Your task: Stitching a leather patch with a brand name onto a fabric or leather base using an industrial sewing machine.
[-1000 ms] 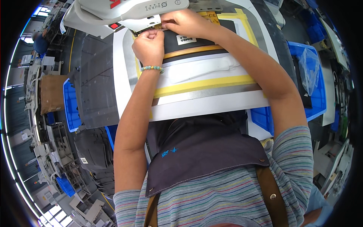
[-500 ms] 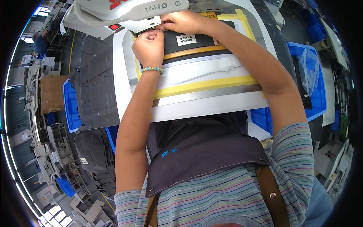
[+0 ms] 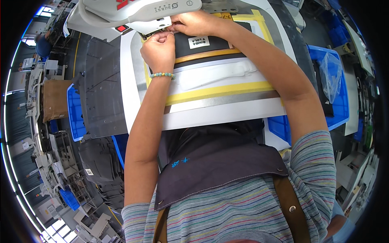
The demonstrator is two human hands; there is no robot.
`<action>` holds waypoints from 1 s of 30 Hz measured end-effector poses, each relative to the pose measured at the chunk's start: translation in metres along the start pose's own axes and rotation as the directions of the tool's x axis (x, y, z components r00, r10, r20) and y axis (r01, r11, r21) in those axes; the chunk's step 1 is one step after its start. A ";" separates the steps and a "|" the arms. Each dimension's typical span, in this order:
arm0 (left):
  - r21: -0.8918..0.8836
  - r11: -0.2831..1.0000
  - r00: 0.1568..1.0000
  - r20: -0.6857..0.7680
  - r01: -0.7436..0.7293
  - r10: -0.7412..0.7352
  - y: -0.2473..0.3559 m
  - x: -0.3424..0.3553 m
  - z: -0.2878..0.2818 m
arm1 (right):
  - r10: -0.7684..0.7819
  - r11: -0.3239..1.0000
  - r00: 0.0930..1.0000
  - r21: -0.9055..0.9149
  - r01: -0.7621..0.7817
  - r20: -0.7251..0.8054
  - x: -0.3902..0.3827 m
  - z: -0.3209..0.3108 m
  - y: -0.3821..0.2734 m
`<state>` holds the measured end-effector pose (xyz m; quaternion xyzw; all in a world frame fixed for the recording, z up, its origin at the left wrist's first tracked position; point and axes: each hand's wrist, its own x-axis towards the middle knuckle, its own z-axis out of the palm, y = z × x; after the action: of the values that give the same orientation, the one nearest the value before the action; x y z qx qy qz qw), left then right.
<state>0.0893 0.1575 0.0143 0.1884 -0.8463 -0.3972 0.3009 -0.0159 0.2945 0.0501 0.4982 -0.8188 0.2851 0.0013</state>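
Note:
My left hand (image 3: 159, 50), with a beaded bracelet at the wrist, has its fingers curled and pinched just under the white sewing machine head (image 3: 154, 25); what they hold is hidden. My right hand (image 3: 190, 23) reaches in from the right, fingertips bent at the machine's presser area, their contact too small to make out. Both touch or hover at a black fabric piece (image 3: 214, 40) with a white label (image 3: 198, 41) and a wooden-coloured strip (image 3: 198, 54) across it. It lies in a flat jig (image 3: 219, 96) edged with yellow tape and holding white strips (image 3: 208, 75).
Blue bins stand at the right (image 3: 340, 113) and left (image 3: 75, 121). A cardboard box (image 3: 54, 97) and stacked dark fabric pieces (image 3: 97, 162) are at the left. A co-worker (image 3: 42, 46) is in the upper left background, among other machines.
My right hand has shifted slightly up and inward toward the machine head, uncovering more of the label and the strip's right end. My left hand stays nearly in place.

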 end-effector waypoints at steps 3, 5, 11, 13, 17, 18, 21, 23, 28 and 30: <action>0.018 1.000 1.000 0.002 0.001 -0.001 0.001 -0.001 0.001 | 0.029 0.999 1.000 0.021 -0.029 -0.001 -0.001 0.000 0.000; 0.015 1.000 1.000 -0.011 -0.001 0.001 0.000 0.000 0.001 | 0.005 0.998 1.000 0.057 -0.003 -0.027 -0.002 0.001 0.001; 0.020 1.000 1.000 -0.001 -0.003 0.003 -0.003 0.001 0.001 | -0.018 0.993 0.998 0.115 0.023 -0.052 -0.003 0.000 0.004; 0.023 1.000 1.000 -0.001 -0.003 0.003 -0.004 0.001 0.002 | -0.063 0.987 0.995 0.142 0.073 -0.076 -0.004 0.001 0.006; 0.003 1.000 1.000 -0.013 -0.011 0.011 -0.001 0.002 0.001 | -0.123 0.982 0.983 0.128 0.141 -0.133 -0.002 0.007 0.010; -0.001 1.000 1.000 -0.004 -0.011 0.011 0.001 0.001 -0.001 | -0.125 0.982 0.983 0.128 0.142 -0.131 -0.002 0.008 0.007; -0.052 0.998 0.994 0.106 -0.032 0.038 0.009 -0.011 -0.013 | -0.028 0.999 0.985 0.015 0.031 -0.168 -0.005 0.011 0.004; 0.032 0.920 0.918 0.082 -0.391 0.388 0.012 -0.019 -0.023 | -0.027 0.990 0.961 -0.139 -0.012 -0.274 -0.012 0.011 0.013; 0.009 0.647 0.623 0.277 -0.763 0.731 0.023 -0.048 -0.063 | -0.032 0.984 0.983 -0.179 0.000 -0.179 -0.048 -0.020 -0.002; 0.018 0.703 0.649 0.404 -0.711 0.645 0.024 -0.051 -0.067 | 0.138 0.988 0.980 0.053 -0.147 0.142 -0.061 -0.029 -0.009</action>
<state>0.1693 0.1631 0.0487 -0.1951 -0.9266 -0.2070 0.2461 0.0136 0.3549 0.0612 0.4566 -0.8411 0.2753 -0.0912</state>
